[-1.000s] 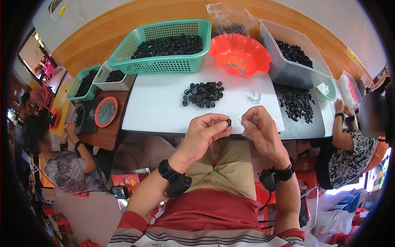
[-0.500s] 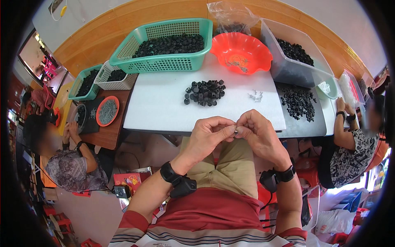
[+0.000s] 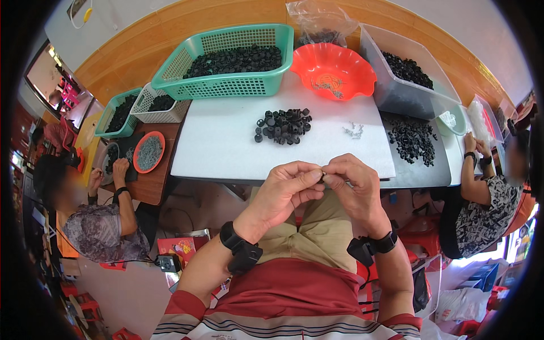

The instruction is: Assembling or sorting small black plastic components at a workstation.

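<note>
Far left, on brown table (image 3: 148, 190): orange dish (image 3: 146, 171) of grey bits (image 3: 149, 152). At back of white table (image 3: 215, 141): green basket (image 3: 226, 89) of black parts (image 3: 238, 61); in front, black pile (image 3: 283, 126). Left hand (image 3: 283, 190): pinched on 1 small dark part (image 3: 323, 177), near table's front edge. Right hand (image 3: 358, 187): pinched at same part, meeting left fingertips; any 2nd piece hidden. Behind: red bowl (image 3: 323, 59), loose grey pins (image 3: 353, 131). Far right: clear bin (image 3: 408, 103), dark mat (image 3: 419, 177) with small black pieces (image 3: 412, 141). Step, as judged: 2-handed fingertip work on 1 part. Next move, probably: steady left grip, fine right-finger control.
</note>
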The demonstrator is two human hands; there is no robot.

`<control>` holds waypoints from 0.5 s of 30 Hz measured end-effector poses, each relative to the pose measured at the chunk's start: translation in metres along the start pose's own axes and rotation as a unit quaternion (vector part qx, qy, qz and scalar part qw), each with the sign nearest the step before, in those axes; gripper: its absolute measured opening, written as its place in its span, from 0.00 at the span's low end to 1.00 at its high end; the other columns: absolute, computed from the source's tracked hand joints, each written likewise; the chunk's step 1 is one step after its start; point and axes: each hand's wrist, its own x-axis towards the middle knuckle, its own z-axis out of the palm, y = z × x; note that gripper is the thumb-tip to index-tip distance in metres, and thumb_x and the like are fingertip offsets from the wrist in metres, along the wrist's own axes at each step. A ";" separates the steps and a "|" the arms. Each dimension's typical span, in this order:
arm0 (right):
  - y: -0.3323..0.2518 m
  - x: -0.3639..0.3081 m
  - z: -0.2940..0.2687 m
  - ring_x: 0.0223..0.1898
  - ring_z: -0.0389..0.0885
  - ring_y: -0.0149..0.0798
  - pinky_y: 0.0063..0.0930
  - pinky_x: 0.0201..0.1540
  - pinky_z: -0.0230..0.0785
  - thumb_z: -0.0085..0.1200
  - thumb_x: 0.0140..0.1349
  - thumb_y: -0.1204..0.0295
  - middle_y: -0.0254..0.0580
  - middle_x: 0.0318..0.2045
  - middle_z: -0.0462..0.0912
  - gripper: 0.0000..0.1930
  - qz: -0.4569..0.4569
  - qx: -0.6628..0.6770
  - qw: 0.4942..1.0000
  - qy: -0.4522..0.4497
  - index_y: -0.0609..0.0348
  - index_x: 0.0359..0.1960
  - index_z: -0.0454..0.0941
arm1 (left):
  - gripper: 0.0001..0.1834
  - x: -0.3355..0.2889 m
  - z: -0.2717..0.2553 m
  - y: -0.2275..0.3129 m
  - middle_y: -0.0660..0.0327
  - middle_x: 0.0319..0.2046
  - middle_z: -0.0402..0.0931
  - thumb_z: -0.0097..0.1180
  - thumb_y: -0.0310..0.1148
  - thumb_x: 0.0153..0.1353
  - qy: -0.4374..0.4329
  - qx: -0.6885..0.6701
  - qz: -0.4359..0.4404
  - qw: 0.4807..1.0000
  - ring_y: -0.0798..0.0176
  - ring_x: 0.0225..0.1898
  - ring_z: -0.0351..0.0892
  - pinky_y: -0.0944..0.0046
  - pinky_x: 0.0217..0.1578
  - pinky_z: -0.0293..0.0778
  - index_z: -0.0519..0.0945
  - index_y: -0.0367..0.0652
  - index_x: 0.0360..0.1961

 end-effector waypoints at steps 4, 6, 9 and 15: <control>0.010 -0.006 0.001 0.35 0.81 0.30 0.23 0.39 0.73 0.63 0.60 0.82 0.40 0.36 0.84 0.06 0.044 0.091 0.995 0.024 0.64 0.39 0.84 | 0.13 -0.001 0.001 0.001 0.59 0.41 0.84 0.59 0.30 0.70 -0.001 -0.012 -0.010 1.000 0.68 0.40 0.86 0.68 0.44 0.86 0.82 0.36 0.52; 0.011 -0.008 0.000 0.35 0.80 0.30 0.23 0.38 0.73 0.64 0.61 0.81 0.39 0.36 0.84 0.05 0.053 0.117 0.991 0.030 0.64 0.38 0.84 | 0.14 0.000 0.000 0.000 0.58 0.42 0.85 0.59 0.31 0.71 0.009 -0.028 -0.012 1.000 0.67 0.41 0.86 0.67 0.45 0.86 0.81 0.35 0.54; 0.012 -0.009 -0.003 0.34 0.79 0.28 0.23 0.37 0.72 0.63 0.62 0.80 0.39 0.36 0.83 0.04 0.056 0.135 0.989 0.028 0.64 0.38 0.84 | 0.15 0.000 0.002 0.000 0.57 0.43 0.85 0.58 0.31 0.71 0.011 -0.033 -0.014 0.999 0.66 0.42 0.86 0.66 0.46 0.86 0.80 0.34 0.55; 0.018 -0.012 -0.005 0.33 0.78 0.29 0.23 0.37 0.71 0.64 0.62 0.79 0.39 0.36 0.83 0.04 0.045 0.107 0.993 0.016 0.64 0.38 0.84 | 0.16 0.001 0.005 -0.002 0.57 0.43 0.85 0.58 0.31 0.71 0.004 -0.027 -0.017 0.999 0.66 0.42 0.86 0.66 0.47 0.86 0.80 0.34 0.55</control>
